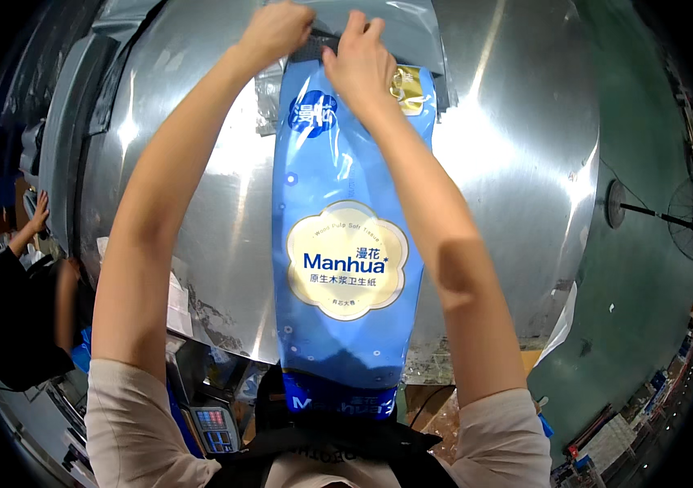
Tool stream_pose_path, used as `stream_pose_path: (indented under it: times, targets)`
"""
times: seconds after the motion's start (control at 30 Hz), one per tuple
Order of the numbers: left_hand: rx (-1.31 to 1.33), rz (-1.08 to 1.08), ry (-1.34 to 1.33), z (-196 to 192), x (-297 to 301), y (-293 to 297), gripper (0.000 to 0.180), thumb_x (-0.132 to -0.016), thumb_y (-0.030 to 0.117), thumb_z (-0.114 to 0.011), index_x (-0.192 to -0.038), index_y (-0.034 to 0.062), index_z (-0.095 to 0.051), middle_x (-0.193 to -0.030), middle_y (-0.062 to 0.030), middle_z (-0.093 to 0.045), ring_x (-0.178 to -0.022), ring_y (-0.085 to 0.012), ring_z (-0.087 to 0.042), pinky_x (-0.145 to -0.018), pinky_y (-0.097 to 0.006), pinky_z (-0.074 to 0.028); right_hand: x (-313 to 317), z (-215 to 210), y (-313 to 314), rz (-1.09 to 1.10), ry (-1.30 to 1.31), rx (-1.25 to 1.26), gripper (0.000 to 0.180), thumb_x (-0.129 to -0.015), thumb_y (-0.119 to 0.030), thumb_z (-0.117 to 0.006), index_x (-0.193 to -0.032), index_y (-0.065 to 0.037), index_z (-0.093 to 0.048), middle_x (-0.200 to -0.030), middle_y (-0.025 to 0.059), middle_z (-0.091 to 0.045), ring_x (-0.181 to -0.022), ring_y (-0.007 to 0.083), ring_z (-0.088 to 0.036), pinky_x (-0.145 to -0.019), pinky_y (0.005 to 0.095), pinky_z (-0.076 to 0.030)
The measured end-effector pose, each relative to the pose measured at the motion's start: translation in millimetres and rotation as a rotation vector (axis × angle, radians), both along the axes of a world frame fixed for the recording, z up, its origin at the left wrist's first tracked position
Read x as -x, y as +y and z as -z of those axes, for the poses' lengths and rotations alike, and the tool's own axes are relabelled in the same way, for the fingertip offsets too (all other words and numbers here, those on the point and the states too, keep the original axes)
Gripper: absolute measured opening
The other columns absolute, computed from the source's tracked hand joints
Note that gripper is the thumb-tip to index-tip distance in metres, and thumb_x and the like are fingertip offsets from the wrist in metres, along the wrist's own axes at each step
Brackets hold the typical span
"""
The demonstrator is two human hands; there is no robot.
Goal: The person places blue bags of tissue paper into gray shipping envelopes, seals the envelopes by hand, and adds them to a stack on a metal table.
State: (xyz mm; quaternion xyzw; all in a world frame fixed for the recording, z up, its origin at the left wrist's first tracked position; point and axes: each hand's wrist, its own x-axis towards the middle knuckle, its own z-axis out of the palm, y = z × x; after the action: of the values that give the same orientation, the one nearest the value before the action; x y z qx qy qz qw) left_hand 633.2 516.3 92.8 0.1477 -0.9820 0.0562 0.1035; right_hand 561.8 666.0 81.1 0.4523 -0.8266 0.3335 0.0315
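A long blue plastic pack of toilet tissue [342, 171] with a cream flower-shaped label lies lengthwise in front of me, its near end close to my body. At its far end is a grey plastic bag [411, 32], with a dark opening showing between my hands. My left hand [280, 32] is closed in a pinch at the left edge of that bag. Over the pack's far end lies my right hand [361, 67], thumb and fingers apart, next to the bag; its palm side is hidden.
Everything rests on a shiny metal table [517, 187]. Grey plastic sheets [78, 106] hang over its left side. Another person [17, 301] is at the left. A calculator-like keypad device [215, 427] sits below the near edge. Fans [684, 220] stand on the green floor at right.
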Motion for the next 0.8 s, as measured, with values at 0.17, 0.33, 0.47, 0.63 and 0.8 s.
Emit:
stream_pose_path:
  times: [0.17,0.33,0.47,0.63,0.8]
  targets:
    - [0.096,0.098,0.327,2.9,-37.8,23.1,0.015,-0.067,-0.001,-0.055,-0.076,0.0064,-0.047,-0.069,-0.0067,-0.05,-0.066,-0.0247,-0.054,-0.053,-0.034,-0.044,88.3,2.8,-1.6,0.087,0.287,-0.172,0.041,-0.063,-0.007,-0.066,-0.098,-0.006,-0.045,-0.098,0.0173,-0.046,-0.079,0.032,-0.057,-0.064,0.0407,-0.049]
    - [-0.591,-0.456,0.719,72.4,-62.6,53.9,0.017,-0.061,-0.008,-0.054,-0.072,0.0032,-0.047,-0.066,-0.0086,-0.048,-0.061,-0.0239,-0.052,-0.055,-0.034,-0.042,84.0,66.2,52.2,0.205,-0.424,0.516,0.03,-0.073,-0.004,-0.049,-0.101,0.004,-0.054,-0.095,0.0188,-0.056,-0.089,0.0317,-0.054,-0.079,0.0364,-0.041]
    - [-0.721,-0.662,0.583,100.4,-55.7,45.8,0.01,-0.07,0.008,-0.056,-0.076,0.0006,-0.056,-0.07,-0.0174,-0.059,-0.069,-0.0322,-0.059,-0.062,-0.039,-0.045,113.0,96.2,63.0,0.206,-0.409,0.043,0.019,-0.075,-0.01,-0.048,-0.08,0.004,-0.061,-0.077,0.022,-0.061,-0.076,0.0368,-0.058,-0.07,0.0378,-0.046]
    - [-0.606,-0.514,0.038,84.8,-92.1,60.3,0.021,-0.078,0.013,-0.044,-0.082,-0.0004,-0.059,-0.078,-0.0241,-0.059,-0.078,-0.0398,-0.057,-0.07,-0.047,-0.044,100.7,50.3,94.1,-0.071,-0.023,-0.433,0.012,-0.069,-0.009,-0.054,-0.073,0.001,-0.058,-0.073,0.0215,-0.059,-0.073,0.0379,-0.058,-0.064,0.0446,-0.046]
    - [-0.884,-0.46,-0.261,92.8,-240.2,211.5,0.024,-0.073,0.024,-0.057,-0.082,0.0016,-0.059,-0.077,-0.021,-0.059,-0.073,-0.0402,-0.054,-0.069,-0.047,-0.043,-14.5,57.4,261.9,-0.233,-0.229,-0.658,0.009,-0.065,-0.005,-0.055,-0.072,-0.002,-0.058,-0.075,0.0205,-0.059,-0.073,0.0354,-0.058,-0.064,0.0438,-0.047]
